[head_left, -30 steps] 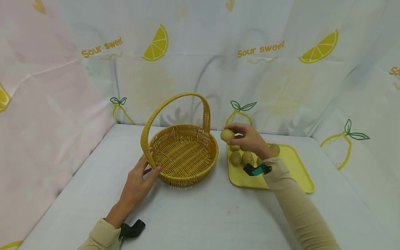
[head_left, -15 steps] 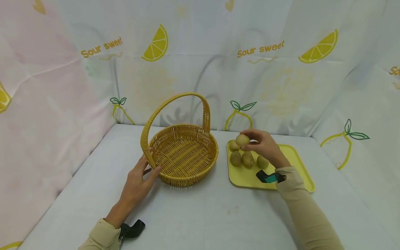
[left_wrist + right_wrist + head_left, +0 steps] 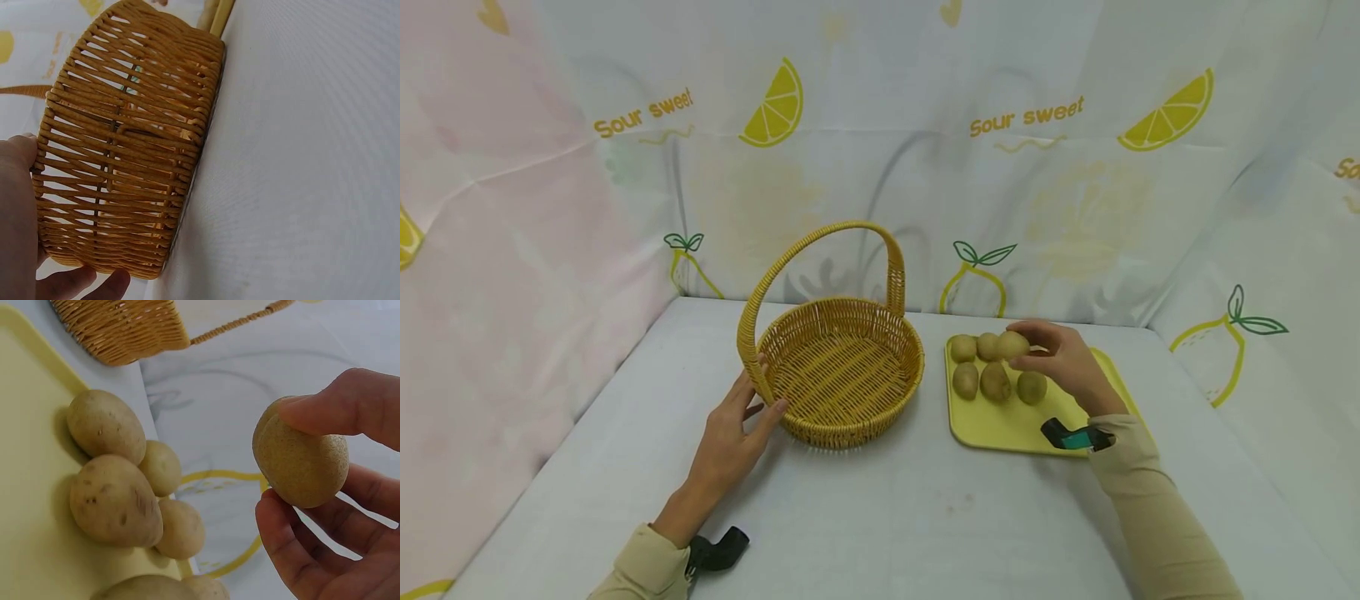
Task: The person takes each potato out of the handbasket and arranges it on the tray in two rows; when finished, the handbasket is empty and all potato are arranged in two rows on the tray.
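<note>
My right hand [image 3: 1063, 362] pinches a potato [image 3: 1012, 345] between thumb and fingers, above the back part of the yellow tray [image 3: 1000, 432]. In the right wrist view the held potato [image 3: 303, 456] shows up close, apart from the several potatoes [image 3: 115, 500] lying on the tray. My left hand [image 3: 730, 437] holds the left side of a round wicker basket [image 3: 842, 375], near the foot of its tall arched handle. The left wrist view shows the thumb at the rim and fingertips [image 3: 112, 284] against the woven wall [image 3: 125, 150]. No contents show inside the basket.
A white cloth covers the table [image 3: 880, 517]. Behind it hangs a pale curtain [image 3: 880, 167] with lemon prints, close to the back edge. The basket stands left of the tray, with a narrow gap between them. The basket's handle [image 3: 820, 237] rises high over the bowl.
My right hand has moved right and slightly down over the tray, carrying the potato and uncovering other potatoes behind it. My left hand and the basket have stayed put.
</note>
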### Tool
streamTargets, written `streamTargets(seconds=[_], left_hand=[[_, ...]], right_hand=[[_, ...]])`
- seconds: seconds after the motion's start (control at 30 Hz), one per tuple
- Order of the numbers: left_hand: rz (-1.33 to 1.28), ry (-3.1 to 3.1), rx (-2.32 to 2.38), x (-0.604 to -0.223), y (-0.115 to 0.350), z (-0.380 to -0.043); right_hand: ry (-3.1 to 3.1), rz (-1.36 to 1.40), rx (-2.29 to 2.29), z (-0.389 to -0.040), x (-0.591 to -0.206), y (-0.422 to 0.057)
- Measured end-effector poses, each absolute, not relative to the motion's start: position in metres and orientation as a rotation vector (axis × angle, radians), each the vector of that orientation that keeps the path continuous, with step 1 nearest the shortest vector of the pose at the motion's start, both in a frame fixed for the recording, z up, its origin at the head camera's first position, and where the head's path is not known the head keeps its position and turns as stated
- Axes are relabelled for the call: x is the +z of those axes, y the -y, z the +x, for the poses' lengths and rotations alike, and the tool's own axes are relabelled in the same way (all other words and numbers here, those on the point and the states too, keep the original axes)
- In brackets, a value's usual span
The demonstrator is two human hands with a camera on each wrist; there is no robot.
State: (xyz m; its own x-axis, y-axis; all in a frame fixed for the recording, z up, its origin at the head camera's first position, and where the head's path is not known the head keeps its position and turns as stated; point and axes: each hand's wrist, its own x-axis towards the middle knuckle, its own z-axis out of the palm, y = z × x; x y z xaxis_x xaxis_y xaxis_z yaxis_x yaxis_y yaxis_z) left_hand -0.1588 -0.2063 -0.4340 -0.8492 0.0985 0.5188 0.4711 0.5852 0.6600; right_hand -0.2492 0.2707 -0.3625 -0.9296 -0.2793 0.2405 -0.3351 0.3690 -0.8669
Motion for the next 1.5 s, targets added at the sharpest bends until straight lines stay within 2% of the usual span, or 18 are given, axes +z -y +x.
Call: streamTargets(seconds=[0.77, 1.5], left_hand=[[-0.457, 2.394, -1.173, -0.434, 0.205, -0.159], [-0.435, 2.418, -1.161, -0.433, 0.205, -0.157]], right_hand=[[2.610, 0.402, 1.523, -0.221, -0.367, -0.326], [2.678, 0.363, 1.576, -0.226, -0.387, -0.353]])
